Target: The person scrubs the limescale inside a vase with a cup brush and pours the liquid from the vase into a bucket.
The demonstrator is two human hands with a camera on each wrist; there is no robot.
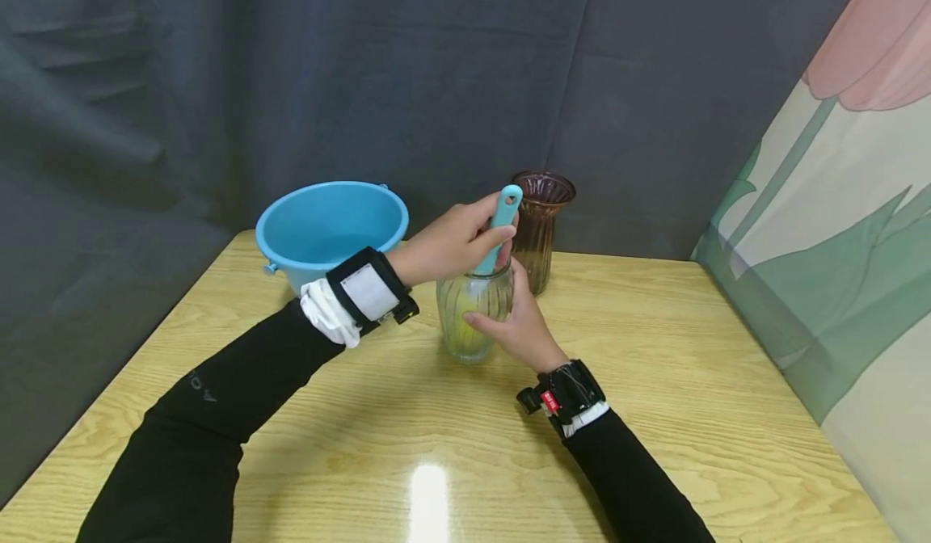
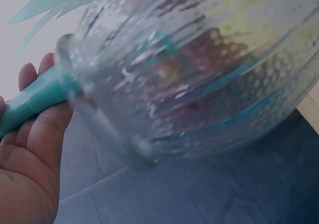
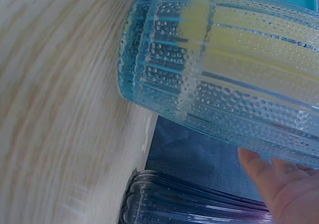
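A clear ribbed glass jar stands on the wooden table, with something yellow inside it. My right hand wraps around the jar's right side. My left hand grips the teal handle of a brush that goes down into the jar's mouth. In the left wrist view the teal handle lies in my palm beside the jar. The right wrist view shows the jar close up, with my fingers on it and yellow behind the glass.
A blue plastic bucket sits at the back left of the table. A brown ribbed glass vase stands just behind the jar, also seen as the vase in the right wrist view. Dark curtain behind; a painted panel on the right.
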